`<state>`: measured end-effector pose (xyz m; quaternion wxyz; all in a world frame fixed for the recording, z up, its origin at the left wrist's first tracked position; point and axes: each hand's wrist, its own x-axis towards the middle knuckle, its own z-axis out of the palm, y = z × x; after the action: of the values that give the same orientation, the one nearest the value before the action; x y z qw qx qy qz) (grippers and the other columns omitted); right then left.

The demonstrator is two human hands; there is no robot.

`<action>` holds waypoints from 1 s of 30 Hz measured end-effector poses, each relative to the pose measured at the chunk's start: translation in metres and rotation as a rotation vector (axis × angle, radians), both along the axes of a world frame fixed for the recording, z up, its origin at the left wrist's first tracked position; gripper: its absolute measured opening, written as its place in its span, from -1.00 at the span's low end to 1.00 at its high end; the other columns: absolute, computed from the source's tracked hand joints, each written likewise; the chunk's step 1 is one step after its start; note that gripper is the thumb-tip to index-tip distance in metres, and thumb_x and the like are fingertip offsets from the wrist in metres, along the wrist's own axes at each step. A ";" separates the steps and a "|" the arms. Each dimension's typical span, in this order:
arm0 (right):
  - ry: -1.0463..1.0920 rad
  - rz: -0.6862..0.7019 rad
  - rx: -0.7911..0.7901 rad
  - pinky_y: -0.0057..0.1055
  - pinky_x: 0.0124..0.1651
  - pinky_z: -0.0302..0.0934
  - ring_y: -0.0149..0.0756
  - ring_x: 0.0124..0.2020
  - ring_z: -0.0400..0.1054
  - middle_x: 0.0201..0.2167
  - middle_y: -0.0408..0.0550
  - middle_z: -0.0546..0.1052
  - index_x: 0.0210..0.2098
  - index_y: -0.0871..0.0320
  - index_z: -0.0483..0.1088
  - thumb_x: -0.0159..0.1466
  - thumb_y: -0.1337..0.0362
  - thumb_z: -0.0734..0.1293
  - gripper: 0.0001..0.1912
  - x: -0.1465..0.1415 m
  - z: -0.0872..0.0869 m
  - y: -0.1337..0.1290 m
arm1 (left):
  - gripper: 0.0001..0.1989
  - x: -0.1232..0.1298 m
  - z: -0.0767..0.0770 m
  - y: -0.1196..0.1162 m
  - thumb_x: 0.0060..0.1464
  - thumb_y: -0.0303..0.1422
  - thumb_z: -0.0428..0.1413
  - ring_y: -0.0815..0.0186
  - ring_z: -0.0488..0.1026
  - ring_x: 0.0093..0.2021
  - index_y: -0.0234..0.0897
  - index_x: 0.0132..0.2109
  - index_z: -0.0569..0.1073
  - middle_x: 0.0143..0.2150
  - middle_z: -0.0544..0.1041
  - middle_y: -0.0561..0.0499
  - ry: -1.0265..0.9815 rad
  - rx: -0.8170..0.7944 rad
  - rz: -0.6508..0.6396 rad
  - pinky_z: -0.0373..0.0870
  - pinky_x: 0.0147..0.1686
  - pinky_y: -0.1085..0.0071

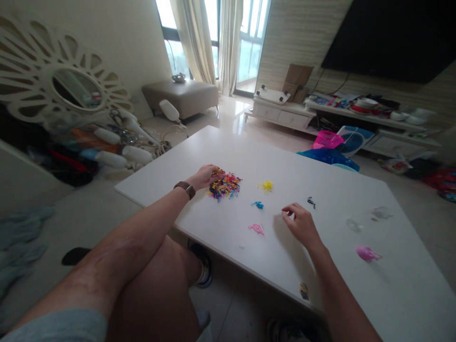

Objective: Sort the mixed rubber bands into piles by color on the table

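Note:
On the white table lies a mixed pile of small colourful bands. My left hand, with a brown watch on its wrist, is closed on some of these bands at the pile's upper left edge. My right hand hovers right of the small blue group, its fingers bent and thumb and fingertip slightly apart, with nothing visible between them. A yellow group sits right of the pile, a pink group nearer the front edge, and a few black bands beyond my right hand.
At the table's right are a pink object, a clear round piece and a clear bag. A small multicoloured item lies by the front edge. A pink basket stands behind the table.

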<state>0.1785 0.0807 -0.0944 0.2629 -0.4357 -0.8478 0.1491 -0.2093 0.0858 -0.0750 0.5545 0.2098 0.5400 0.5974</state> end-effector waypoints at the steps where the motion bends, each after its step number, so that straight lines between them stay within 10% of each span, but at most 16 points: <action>1: 0.005 0.011 -0.001 -0.35 -0.24 0.20 -0.29 -0.36 0.37 -0.37 -0.07 0.47 -0.36 0.15 0.46 0.26 0.29 0.28 -0.87 -0.003 0.001 -0.001 | -0.83 0.000 0.000 0.000 0.07 -0.69 0.03 0.27 0.59 -0.32 -0.40 -0.23 0.38 -0.30 0.53 -0.16 -0.034 -0.006 0.013 0.54 -0.24 0.39; 20: 0.338 0.100 -0.019 -0.36 -0.29 0.26 -0.29 -0.32 0.37 -0.34 -0.06 0.48 -0.25 0.14 0.51 0.28 0.23 0.37 -0.88 -0.098 0.018 -0.003 | -0.83 0.078 0.005 -0.012 0.22 -0.53 0.06 0.20 0.61 -0.11 -0.53 -0.17 0.54 -0.13 0.61 -0.34 -0.240 -0.022 -0.460 0.53 -0.02 0.38; 30: 0.537 0.030 -0.138 -0.36 -0.33 0.34 -0.32 -0.35 0.39 -0.27 -0.04 0.47 -0.24 0.14 0.52 0.26 0.12 0.40 -0.79 -0.091 0.005 0.004 | -0.79 0.107 0.014 -0.019 0.21 -0.61 0.06 0.32 0.57 -0.14 -0.50 -0.15 0.60 -0.11 0.61 -0.27 -0.175 0.008 -0.573 0.50 0.00 0.41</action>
<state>0.0871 0.0849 -0.0896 0.4455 -0.3847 -0.7421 0.3207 -0.1022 0.0673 -0.0610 0.7440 0.3037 0.4066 0.4346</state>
